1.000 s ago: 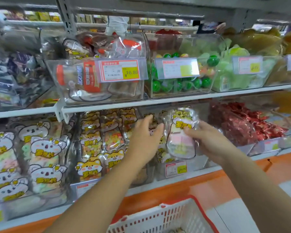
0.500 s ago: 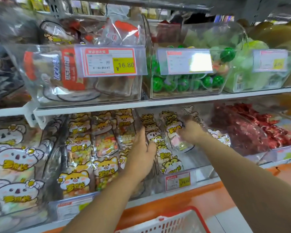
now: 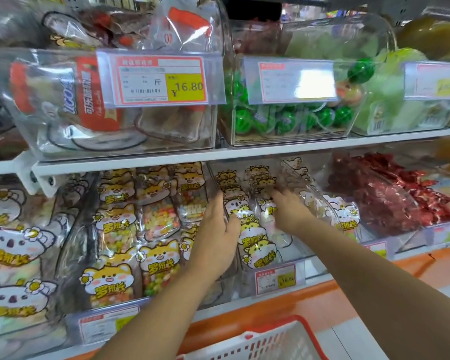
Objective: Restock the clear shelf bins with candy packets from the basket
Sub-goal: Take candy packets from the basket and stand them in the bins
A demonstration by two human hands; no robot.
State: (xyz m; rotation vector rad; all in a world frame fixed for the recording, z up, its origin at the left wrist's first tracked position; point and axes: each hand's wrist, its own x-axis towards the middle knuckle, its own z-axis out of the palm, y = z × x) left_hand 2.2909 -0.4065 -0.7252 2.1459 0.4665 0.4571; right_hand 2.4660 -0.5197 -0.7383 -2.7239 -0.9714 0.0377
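The clear bin on the lower shelf holds a row of cat-print candy packets. My left hand grips the bin's left wall, fingers over the edge and thumb inside. My right hand reaches deep into the same bin, its fingers on a candy packet that stands at the right of the row. That hand is blurred. The white basket with a red rim sits low in front of me, and its contents are out of view.
A neighbouring bin of orange cat packets stands to the left, with koala packets beyond it. To the right is a bin of red candies. The upper shelf's edge overhangs the bins; above it are green ball candies.
My right hand has carried the candy packet from in front of the shelf deep into the bin. My left hand has moved onto the bin's left wall. The camera has come closer.
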